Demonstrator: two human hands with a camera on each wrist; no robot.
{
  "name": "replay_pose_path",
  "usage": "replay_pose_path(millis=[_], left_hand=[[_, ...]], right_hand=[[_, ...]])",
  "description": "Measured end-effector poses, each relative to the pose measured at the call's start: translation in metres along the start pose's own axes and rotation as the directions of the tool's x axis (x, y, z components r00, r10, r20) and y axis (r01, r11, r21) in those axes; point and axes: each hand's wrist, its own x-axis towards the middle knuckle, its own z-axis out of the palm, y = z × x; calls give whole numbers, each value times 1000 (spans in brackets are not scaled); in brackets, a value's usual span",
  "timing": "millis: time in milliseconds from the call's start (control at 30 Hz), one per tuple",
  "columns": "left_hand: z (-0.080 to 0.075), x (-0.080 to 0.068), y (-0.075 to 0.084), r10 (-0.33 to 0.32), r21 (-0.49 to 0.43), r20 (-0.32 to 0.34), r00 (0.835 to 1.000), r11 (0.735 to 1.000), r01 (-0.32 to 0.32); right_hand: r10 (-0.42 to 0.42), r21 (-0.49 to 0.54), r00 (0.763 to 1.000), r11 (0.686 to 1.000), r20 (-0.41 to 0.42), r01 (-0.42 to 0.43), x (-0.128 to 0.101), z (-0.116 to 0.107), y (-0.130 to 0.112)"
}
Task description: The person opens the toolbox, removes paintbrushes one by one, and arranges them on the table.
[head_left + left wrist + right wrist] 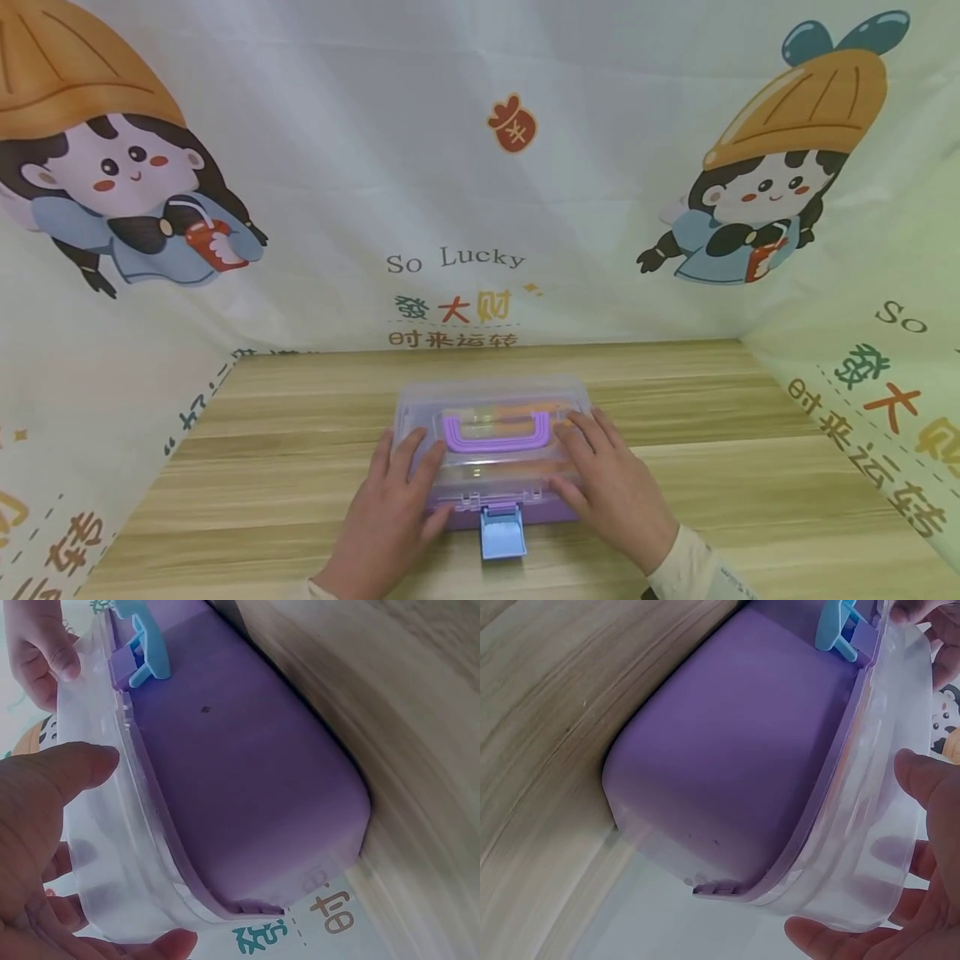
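Left hand (390,521): laid on the near left part of a clear lid (491,396), fingers nearly straight and spread, thumb at the lid's front edge. Nothing is gripped. In the left wrist view the thumb (64,769) is seen against the lid's side wall, a detail hidden from the head camera.

Right hand (615,492): laid likewise on the near right part of the lid, fingers extended and slightly parted, nothing grasped. A pale sleeve cuff (693,567) is seen behind it. In the right wrist view the fingertips (922,776) are shown resting over the lid's rim.

Storage box (551,510): held between the two hands, seated on the wooden surface (712,492). The purple base is scarcely visible from the head camera; its full side wall is shown only in the wrist views (247,772).

Blue latch (502,531): found between the two thumbs at the box front, folded outward and down onto the surface. In the wrist views it is seen projecting from the lid edge (838,626).

Purple handle (497,433): lying flat on the lid, just beyond the fingertips; shown in the head view only. Orange contents are dimly seen beneath the lid; their nature cannot be told.

Printed cloth backdrop (450,208): beyond the box, enclosing the surface on three sides.
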Motion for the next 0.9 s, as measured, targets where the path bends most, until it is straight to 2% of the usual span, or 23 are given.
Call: replay_pose_path(millis=[133, 467, 700, 900], left_hand=[[-2, 2, 0, 7, -14, -17, 1000, 1000, -7], [-4, 12, 1, 56, 64, 10, 998, 996, -56], [-6, 17, -5, 82, 96, -4, 997, 992, -81], [-9, 26, -11, 101, 96, -21, 995, 991, -98]], right_hand=[[10, 10, 1000, 1000, -11, -10, 2, -1, 1], [4, 29, 996, 1000, -93, -1, 9, -4, 4], [7, 83, 991, 997, -137, 4, 13, -7, 5], [-61, 124, 983, 989, -171, 83, 17, -8, 5]])
